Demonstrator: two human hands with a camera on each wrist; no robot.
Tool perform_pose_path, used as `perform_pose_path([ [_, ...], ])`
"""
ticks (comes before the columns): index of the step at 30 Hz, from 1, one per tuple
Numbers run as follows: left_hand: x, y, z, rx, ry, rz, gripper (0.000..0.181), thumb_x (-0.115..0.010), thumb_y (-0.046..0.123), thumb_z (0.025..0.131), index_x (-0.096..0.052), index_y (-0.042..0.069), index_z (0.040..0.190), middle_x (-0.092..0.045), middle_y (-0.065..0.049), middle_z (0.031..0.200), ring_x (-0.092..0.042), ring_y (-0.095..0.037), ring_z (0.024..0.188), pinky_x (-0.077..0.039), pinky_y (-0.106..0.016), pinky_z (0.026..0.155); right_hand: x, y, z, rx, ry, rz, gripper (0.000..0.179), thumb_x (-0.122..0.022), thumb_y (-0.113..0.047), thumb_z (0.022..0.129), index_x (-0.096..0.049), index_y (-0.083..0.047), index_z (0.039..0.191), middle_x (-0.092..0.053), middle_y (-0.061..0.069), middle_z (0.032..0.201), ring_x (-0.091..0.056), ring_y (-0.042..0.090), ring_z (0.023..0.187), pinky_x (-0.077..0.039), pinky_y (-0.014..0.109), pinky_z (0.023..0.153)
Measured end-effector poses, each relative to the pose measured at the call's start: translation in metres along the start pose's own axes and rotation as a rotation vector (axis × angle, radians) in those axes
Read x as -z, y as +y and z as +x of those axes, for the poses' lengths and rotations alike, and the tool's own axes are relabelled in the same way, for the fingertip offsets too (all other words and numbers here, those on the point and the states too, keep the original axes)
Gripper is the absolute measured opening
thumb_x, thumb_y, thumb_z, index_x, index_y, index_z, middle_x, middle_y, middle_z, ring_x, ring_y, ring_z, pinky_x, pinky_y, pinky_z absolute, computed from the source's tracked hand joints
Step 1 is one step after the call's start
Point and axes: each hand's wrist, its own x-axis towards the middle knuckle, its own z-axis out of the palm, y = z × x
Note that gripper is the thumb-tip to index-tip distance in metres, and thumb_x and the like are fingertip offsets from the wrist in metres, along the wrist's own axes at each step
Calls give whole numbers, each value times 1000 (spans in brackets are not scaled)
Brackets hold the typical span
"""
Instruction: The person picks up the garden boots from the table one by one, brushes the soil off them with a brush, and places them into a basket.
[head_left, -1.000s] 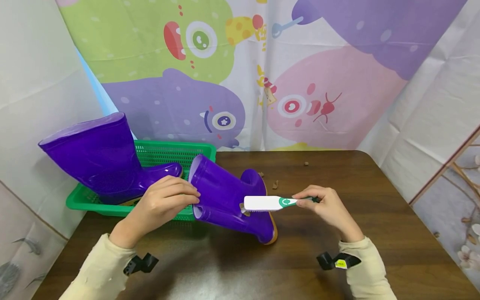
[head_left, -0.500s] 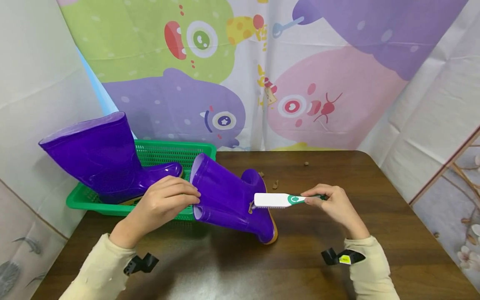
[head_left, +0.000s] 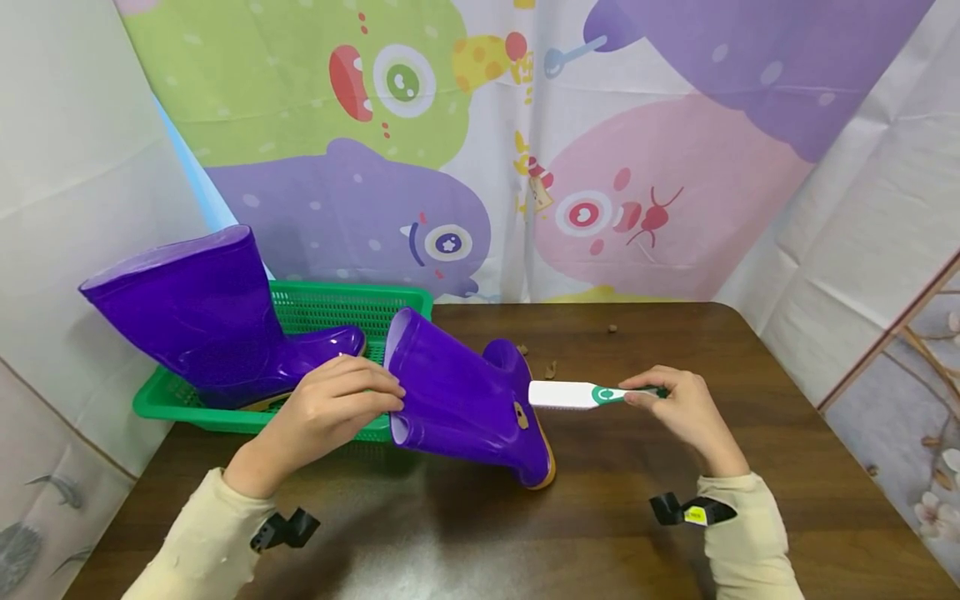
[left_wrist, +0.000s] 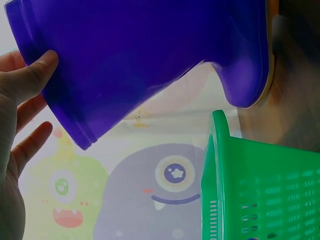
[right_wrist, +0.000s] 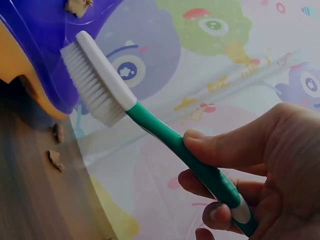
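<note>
A purple rain boot (head_left: 457, 392) leans over the table, its shaft tilted to the left and its yellow-edged sole facing right. My left hand (head_left: 333, 408) pinches the rim of its shaft, thumb on one side and fingers behind it, as the left wrist view shows. In my right hand (head_left: 682, 412) is a scrubbing brush (right_wrist: 107, 80) with white bristles, a white head and a green handle. The brush head is at the boot's foot, bristles turned toward it. A clump of brown dirt (head_left: 521, 415) sticks to the boot just left of the brush head.
A second purple boot (head_left: 225, 325) stands in a green perforated basket (head_left: 352, 292) at the left. Small brown crumbs (head_left: 551, 369) lie on the wooden table (head_left: 637, 500) behind the boot. A cartoon-printed cloth (head_left: 502, 125) hangs at the back.
My right hand has drawn the brush rightward along the boot, from the ankle to the foot. The dirt clump has shifted right with it. My left hand keeps its hold on the rim.
</note>
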Motion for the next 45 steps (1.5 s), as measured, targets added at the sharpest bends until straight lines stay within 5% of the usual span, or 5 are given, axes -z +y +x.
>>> perform_pose_path([
  [14, -2, 0, 0, 0, 6, -24, 22, -58, 15, 102, -75, 6, 89, -71, -7, 93, -67, -23, 87, -52, -34, 80, 9, -11, -5, 116, 167, 161, 15, -78, -1, 84, -78, -1, 99, -71, -4, 85, -53, 6, 70, -41, 21, 58],
  [20, -3, 1, 2, -12, 16, -23, 22, -59, 14, 101, -75, 5, 89, -72, -7, 92, -67, -24, 86, -53, -35, 78, 6, -27, -10, 195, 98, 423, 17, -73, 10, 84, -74, 7, 101, -71, -5, 90, -60, 7, 77, -47, 19, 62],
  [28, -3, 1, 2, -15, 14, -18, 22, -59, 14, 101, -75, 5, 89, -72, -7, 92, -67, -24, 86, -52, -35, 78, -19, -27, -13, 230, -35, 436, 16, -71, 6, 87, -73, 7, 102, -70, 2, 92, -56, 9, 75, -46, 22, 59],
  [35, 0, 2, -1, -1, 7, 2, 23, -59, 15, 102, -75, 6, 89, -72, -6, 92, -67, -23, 86, -52, -35, 77, -51, -13, -19, 199, -107, 467, 14, -71, 4, 88, -73, 6, 101, -71, 3, 92, -55, 9, 72, -45, 23, 59],
  [45, 4, 2, -7, 18, 1, 17, 24, -58, 16, 102, -75, 6, 88, -72, -5, 90, -67, -22, 85, -52, -35, 78, -67, 11, -35, 67, -12, 460, 12, -72, 4, 87, -73, 6, 99, -73, -1, 88, -59, 10, 72, -48, 22, 61],
])
